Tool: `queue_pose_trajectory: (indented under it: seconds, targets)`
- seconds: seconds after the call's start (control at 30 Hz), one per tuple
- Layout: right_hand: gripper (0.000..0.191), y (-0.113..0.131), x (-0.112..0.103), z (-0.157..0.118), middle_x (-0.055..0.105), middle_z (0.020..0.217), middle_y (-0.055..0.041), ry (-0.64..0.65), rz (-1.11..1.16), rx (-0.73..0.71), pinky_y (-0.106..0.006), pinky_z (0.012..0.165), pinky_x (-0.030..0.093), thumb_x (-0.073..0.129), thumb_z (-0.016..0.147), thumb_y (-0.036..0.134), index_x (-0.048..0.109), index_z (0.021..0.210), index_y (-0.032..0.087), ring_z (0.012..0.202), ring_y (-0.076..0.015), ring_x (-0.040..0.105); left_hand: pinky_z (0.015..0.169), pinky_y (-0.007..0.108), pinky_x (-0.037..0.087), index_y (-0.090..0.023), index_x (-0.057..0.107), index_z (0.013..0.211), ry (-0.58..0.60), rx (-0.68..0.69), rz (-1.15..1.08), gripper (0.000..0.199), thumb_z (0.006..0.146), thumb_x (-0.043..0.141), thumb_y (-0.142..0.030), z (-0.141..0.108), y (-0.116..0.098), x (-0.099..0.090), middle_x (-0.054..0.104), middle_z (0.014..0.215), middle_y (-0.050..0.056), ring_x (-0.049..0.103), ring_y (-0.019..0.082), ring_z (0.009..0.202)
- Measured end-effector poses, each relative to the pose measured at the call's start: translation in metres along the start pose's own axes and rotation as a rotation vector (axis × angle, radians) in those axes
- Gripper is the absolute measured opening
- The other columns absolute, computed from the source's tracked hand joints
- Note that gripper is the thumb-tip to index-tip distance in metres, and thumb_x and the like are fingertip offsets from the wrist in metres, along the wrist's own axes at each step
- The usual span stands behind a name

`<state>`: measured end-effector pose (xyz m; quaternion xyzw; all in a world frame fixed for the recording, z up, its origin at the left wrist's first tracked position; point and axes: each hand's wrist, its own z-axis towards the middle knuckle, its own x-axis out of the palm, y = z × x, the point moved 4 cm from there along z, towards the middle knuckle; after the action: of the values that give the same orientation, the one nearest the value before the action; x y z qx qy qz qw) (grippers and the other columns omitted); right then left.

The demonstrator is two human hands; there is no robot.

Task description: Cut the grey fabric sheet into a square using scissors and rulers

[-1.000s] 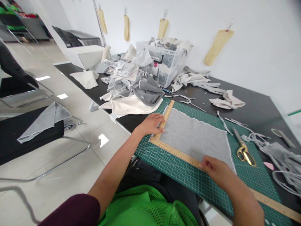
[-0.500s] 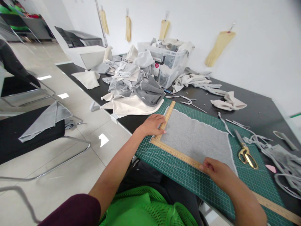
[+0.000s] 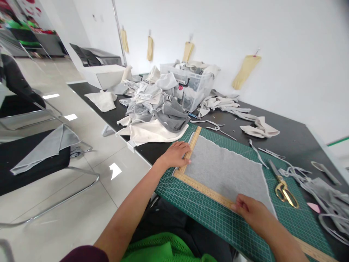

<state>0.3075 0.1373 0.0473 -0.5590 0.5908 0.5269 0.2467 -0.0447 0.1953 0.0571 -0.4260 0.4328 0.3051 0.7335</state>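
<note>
A wooden L-square ruler (image 3: 203, 188) lies over a piece of grey fabric (image 3: 226, 163) on the green cutting mat (image 3: 196, 211). My left hand (image 3: 176, 154) is closed over the ruler's short arm, thumb and fingertips against the wood. On the long arm, my right hand (image 3: 248, 209) has its fingers curled and its thumb at the ruler's edge, pinching there; whether fabric is also caught cannot be made out. My right forearm hides part of the long arm. Gold-handled scissors (image 3: 285, 191) rest on the mat to the right of the fabric.
Grey and cream cloths (image 3: 152, 105) are heaped at the back left, beside a clear plastic box (image 3: 200, 85) full of fabric. Fabric strips and scraps (image 3: 327, 196) lie on the right. A chair (image 3: 32, 160) holding folded cloth stands left. Yellow gloves (image 3: 245, 72) hang on the wall.
The head view has tilted slightly upward, so the scene sits a little lower in the frame. Both hands keep their places on the ruler, and the fabric looks unmoved.
</note>
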Motion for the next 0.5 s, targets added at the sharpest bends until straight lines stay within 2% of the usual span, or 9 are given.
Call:
queue_pose_trajectory:
  seconds: [0.17, 0.27, 0.5]
  targets:
    - [0.024, 0.0033, -0.0024, -0.0010, 0.065, 0.061, -0.0029, -0.023, 0.017, -0.007, -0.031, 0.060, 0.035, 0.053, 0.083, 0.039, 0.050, 0.064, 0.024, 0.062, -0.0221, 0.057, 0.125, 0.053, 0.029, -0.026, 0.061, 0.130, 0.037, -0.057, 0.007, 0.051, 0.086, 0.072, -0.049, -0.0021, 0.0022, 0.0046, 0.049, 0.154, 0.001, 0.028, 0.035, 0.152]
    - [0.024, 0.0034, -0.0024, -0.0012, 0.064, 0.060, -0.0032, -0.029, 0.022, -0.002, -0.031, 0.060, 0.036, 0.052, 0.083, 0.039, 0.050, 0.064, 0.024, 0.062, -0.0226, 0.058, 0.125, 0.055, 0.027, -0.025, 0.061, 0.129, 0.049, -0.060, 0.016, 0.050, 0.087, 0.070, -0.050, -0.0029, 0.0007, 0.0046, 0.044, 0.159, 0.002, 0.023, 0.037, 0.155]
    - [0.025, -0.0018, 0.0010, 0.0003, 0.064, 0.061, -0.0023, -0.025, 0.018, -0.007, -0.030, 0.060, 0.036, 0.051, 0.085, 0.040, 0.051, 0.066, 0.024, 0.062, -0.0218, 0.058, 0.124, 0.051, 0.027, -0.026, 0.060, 0.130, 0.031, -0.031, 0.051, 0.049, 0.088, 0.069, -0.050, -0.0010, -0.0042, 0.0015, 0.051, 0.153, 0.005, 0.039, 0.032, 0.146]
